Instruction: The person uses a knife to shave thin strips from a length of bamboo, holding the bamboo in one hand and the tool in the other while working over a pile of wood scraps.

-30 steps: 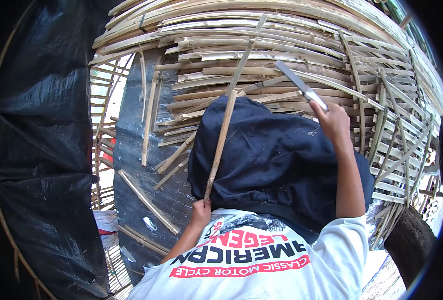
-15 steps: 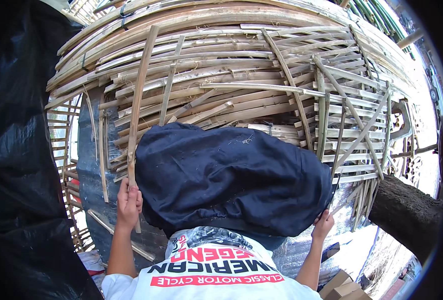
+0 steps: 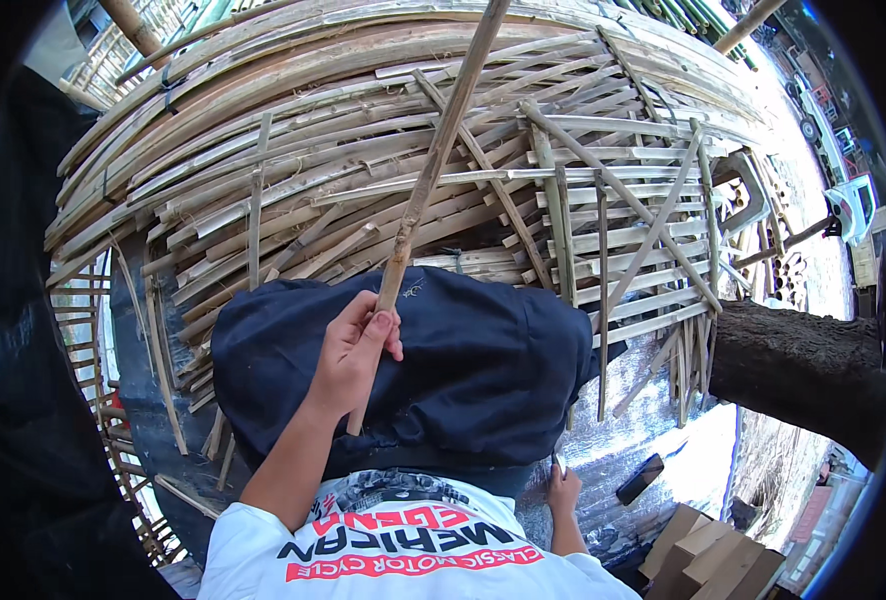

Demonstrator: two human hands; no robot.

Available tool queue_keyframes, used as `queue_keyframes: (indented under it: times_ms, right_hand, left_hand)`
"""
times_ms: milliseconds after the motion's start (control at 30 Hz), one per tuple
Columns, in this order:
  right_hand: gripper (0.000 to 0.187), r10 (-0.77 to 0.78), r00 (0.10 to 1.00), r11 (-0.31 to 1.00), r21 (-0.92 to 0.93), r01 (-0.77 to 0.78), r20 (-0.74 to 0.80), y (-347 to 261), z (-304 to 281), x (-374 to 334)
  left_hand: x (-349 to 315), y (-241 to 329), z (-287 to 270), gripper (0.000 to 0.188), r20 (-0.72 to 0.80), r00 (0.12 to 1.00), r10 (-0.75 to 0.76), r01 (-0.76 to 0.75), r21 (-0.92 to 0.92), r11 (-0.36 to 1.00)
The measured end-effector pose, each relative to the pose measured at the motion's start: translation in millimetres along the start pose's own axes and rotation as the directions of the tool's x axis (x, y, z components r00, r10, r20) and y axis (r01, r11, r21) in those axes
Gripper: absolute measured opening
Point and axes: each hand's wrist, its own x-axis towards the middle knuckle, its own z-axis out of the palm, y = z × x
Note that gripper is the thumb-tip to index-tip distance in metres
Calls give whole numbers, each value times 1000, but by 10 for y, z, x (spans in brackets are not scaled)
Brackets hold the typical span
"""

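My left hand (image 3: 356, 345) is wrapped round the lower part of a long split bamboo strip (image 3: 437, 160). The strip slants up and away to the right, its near end just below my fist. Under it, a dark blue cloth (image 3: 493, 345) covers my lap. Low on the right, beside the cloth's edge, my right hand (image 3: 563, 490) is closed on a thin, dark, blade-like tool (image 3: 555, 455). Only a short piece of that tool shows, so its exact kind is unclear.
Stacked bamboo strips (image 3: 293, 190) lie ahead, with a slatted bamboo lattice (image 3: 653, 220) at right. A thick trunk (image 3: 793, 345) juts in from the right. Cardboard (image 3: 708, 560) lies lower right on silvery sheeting (image 3: 653, 400). Black sheeting (image 3: 23, 300) hangs at left.
My left hand has carried the bamboo strip rightward across my lap, tilting it from nearly upright to slanted right. My right hand has moved lower and inward. The view has shifted to the right.
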Motion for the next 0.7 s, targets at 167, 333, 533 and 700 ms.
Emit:
queue_keyframes:
  times_ms: [167, 333, 533, 700]
  right_hand:
    - [49, 11, 1000, 1000, -18, -11, 3, 247, -123, -134]
    - [51, 181, 980, 983, 21, -180, -82, 668, -54, -317]
    - [51, 237, 971, 962, -141, -233, 13, 694, -81, -356]
    - [48, 160, 982, 985, -48, -165, -104, 403, -253, -4]
  left_hand:
    - [127, -261, 562, 17, 134, 986, -95, 130, -279, 952]
    - [285, -504, 644, 17, 99, 992, -79, 100, -235, 967]
    - [382, -552, 654, 17, 47, 993, -111, 114, -69, 991]
    - [317, -601, 818, 14, 98, 989, -115, 117, -20, 993]
